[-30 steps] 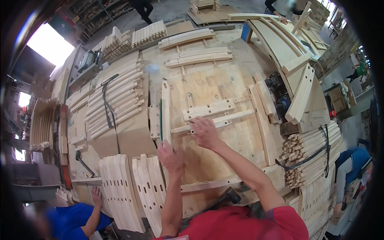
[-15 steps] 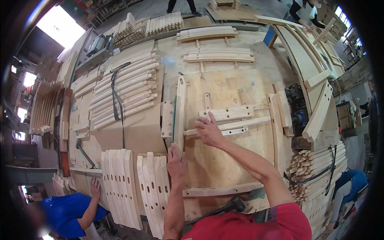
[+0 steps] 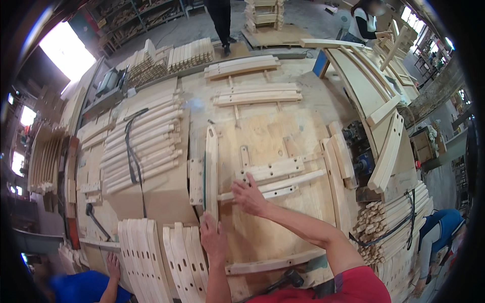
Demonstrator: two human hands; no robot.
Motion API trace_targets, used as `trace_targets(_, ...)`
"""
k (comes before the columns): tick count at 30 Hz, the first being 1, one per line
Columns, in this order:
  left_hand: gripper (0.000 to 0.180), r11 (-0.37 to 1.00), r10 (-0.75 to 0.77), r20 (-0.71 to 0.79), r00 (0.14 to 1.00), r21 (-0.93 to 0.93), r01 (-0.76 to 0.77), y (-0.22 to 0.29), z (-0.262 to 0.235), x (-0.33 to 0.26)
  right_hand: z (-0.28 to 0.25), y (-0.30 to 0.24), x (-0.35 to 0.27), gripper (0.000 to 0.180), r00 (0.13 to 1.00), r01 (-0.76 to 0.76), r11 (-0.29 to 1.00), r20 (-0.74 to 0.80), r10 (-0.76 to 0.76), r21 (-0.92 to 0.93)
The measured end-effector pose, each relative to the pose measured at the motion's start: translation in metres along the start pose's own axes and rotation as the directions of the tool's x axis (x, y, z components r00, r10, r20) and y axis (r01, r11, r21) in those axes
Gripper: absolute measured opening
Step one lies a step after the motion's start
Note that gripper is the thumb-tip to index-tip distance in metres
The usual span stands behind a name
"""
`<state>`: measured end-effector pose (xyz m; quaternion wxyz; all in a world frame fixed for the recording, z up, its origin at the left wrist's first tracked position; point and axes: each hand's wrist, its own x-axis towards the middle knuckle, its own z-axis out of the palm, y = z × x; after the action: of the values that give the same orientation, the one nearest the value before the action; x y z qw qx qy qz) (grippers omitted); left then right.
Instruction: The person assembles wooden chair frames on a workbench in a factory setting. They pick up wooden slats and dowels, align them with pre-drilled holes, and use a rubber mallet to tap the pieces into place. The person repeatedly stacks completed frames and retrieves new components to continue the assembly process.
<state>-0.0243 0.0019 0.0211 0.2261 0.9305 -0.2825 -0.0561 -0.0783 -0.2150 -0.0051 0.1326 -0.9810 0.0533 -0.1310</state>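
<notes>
A pale wooden leg [image 3: 212, 169] with a slot near its far end lies lengthwise, along a green-edged stop on the bench. My left hand [image 3: 214, 237] is closed around its near end. My right hand [image 3: 248, 198] is over a slim wooden rail [image 3: 298, 180], fingers curled about its left part. That rail's left end meets the leg or lies close against it; the exact contact is too small to tell. Just beyond my right fingers is a wooden block with dark holes [image 3: 275, 169]. A narrow strip with holes [image 3: 280, 192] lies on the near side of the rail.
Strapped wooden spindles [image 3: 144, 146] lie on the left, with slotted boards [image 3: 144, 252] nearer. A black mallet [image 3: 290, 279] rests by the front edge. Clamp parts [image 3: 361, 161] stand on the right. A co-worker's hand [image 3: 113, 265] is at lower left; other people are farther off.
The whole view has shifted, so the bench appears lower and farther left. Both hands keep their places on the wood. A person at the far side has stepped.
</notes>
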Motion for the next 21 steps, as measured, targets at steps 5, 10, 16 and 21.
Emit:
trace_targets(5, 0.069, 0.993, -0.054, -0.003, 0.999, 0.105, 0.054, -0.008, -0.005, -0.002, -0.017, 0.073, 0.081, 0.041, 0.938, -0.069, 0.982, -0.323, 0.124, 0.175)
trace_targets(10, 0.071, 0.993, 0.119, -0.020, 0.993, 0.025, -0.119, -0.003, 0.023, 0.004, -0.066, 0.300, 0.126, 0.031, 0.818, -0.339, 0.891, -0.563, 0.119, -0.303)
trace_targets(16, 0.072, 0.986, 0.016, -0.041, 0.999, 0.169, -0.009, -0.023, 0.011, -0.008, -0.042, 0.302, 0.193, 0.044, 0.896, -0.405, 0.836, 0.020, 0.443, -0.369)
trace_targets(21, 0.070, 0.988, 0.126, -0.051, 0.991, 0.097, -0.121, -0.014, 0.017, 0.001, -0.095, 0.319, 0.158, 0.052, 0.889, -0.457, 0.850, -0.121, 0.441, -0.262)
